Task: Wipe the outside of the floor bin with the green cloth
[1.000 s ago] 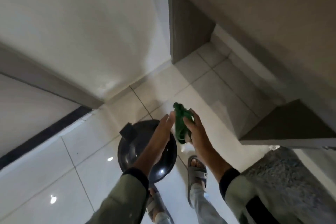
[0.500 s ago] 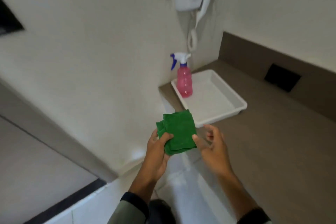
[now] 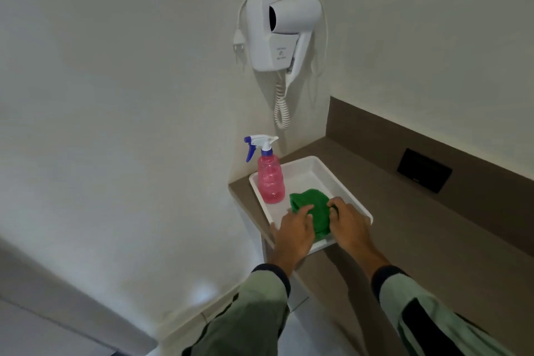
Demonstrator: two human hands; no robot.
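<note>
The green cloth (image 3: 313, 205) lies bunched in the white tray (image 3: 345, 189) on the counter. My left hand (image 3: 294, 231) covers the cloth's left side, fingers curled onto it. From the right, my right hand (image 3: 349, 225) grips the cloth's edge with bent fingers. Both hands are over the tray's near end. The floor bin is out of view.
A pink spray bottle (image 3: 271, 179) with a blue-and-white trigger stands in the tray's far left corner. A white hair dryer (image 3: 283, 29) hangs on the wall above. The brown counter (image 3: 433, 234) runs to the right, with a black socket plate (image 3: 424, 170) on its backsplash.
The view rose from the floor and the dark bin to the counter. The cloth went from being held in the air to lying in the tray, with both hands on it.
</note>
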